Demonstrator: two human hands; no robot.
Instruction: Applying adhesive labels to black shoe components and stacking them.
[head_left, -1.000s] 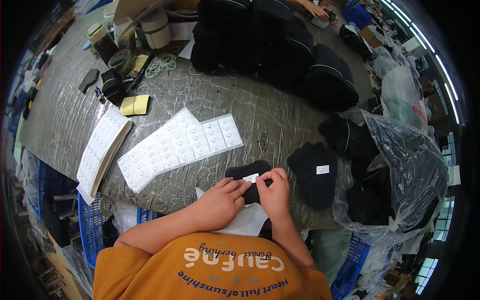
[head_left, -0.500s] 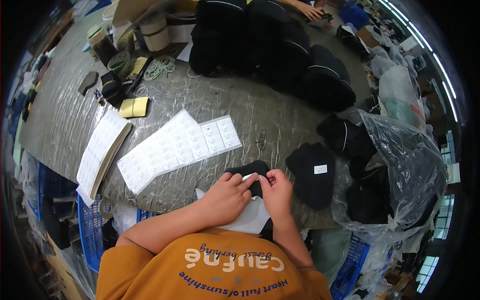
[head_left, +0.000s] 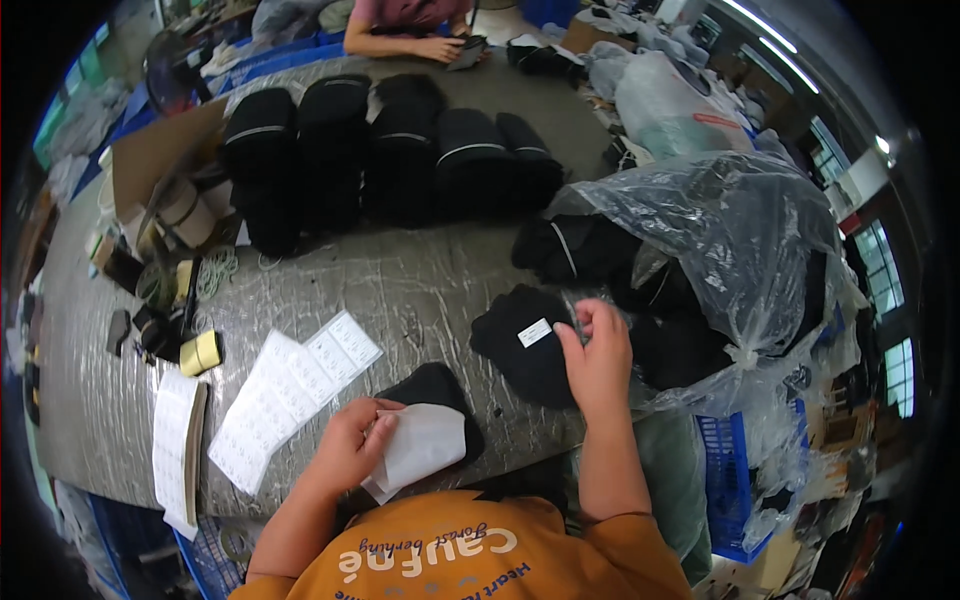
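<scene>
My left hand (head_left: 358, 441) is closed on a white paper sheet (head_left: 425, 446), its thumb pressing on the near left part. Under the sheet, partly covered, lies a black fabric piece (head_left: 438, 382). To the right, my right hand (head_left: 597, 360) hovers at the edge of a second black fabric piece (head_left: 520, 372), thumb and fingers apart. Next to its thumb a small white label (head_left: 535, 332) sits on that second piece. Sheets of printed white labels (head_left: 270, 410) lie left of my left hand, beside a thicker label stack (head_left: 178, 440).
Banded black bundles (head_left: 400, 150) line the far side. A clear plastic bag (head_left: 725, 230) with black pieces bulges at the right. A yellow roll (head_left: 200, 352), pale green bands (head_left: 217, 270) and containers (head_left: 185, 212) stand left. Across the table, a person's hands (head_left: 440, 48) hold a dark piece.
The view has shifted. My hands have parted: the right moved from the nearer black piece to the labelled one, while the left keeps the white sheet.
</scene>
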